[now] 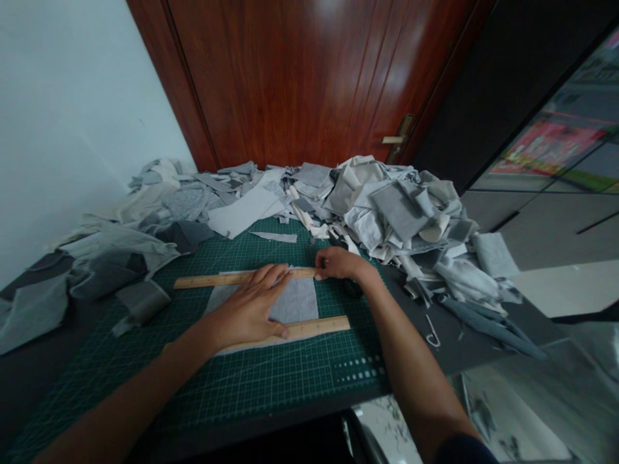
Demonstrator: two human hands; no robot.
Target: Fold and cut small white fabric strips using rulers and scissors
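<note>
A piece of light grey fabric point(294, 303) lies flat on a green cutting mat point(251, 383), with two wooden rulers across it. My left hand point(254, 303) is spread over the fabric. Its fingertips press on the far wooden ruler point(203, 281) and its thumb rests on the near wooden ruler point(324, 324). At the right end of the far ruler, my right hand point(338, 263) is closed, with thumb and forefinger pinched on the ruler's end. A black object point(352, 288), partly hidden, lies beneath my right wrist; its kind is unclear.
Heaped grey and white fabric scraps point(401, 206) line the back of the table and spread to both sides. A narrow grey strip point(275, 237) lies on the mat's far part. Behind stands a brown wooden door point(300, 84); a white wall point(72, 116) is at left.
</note>
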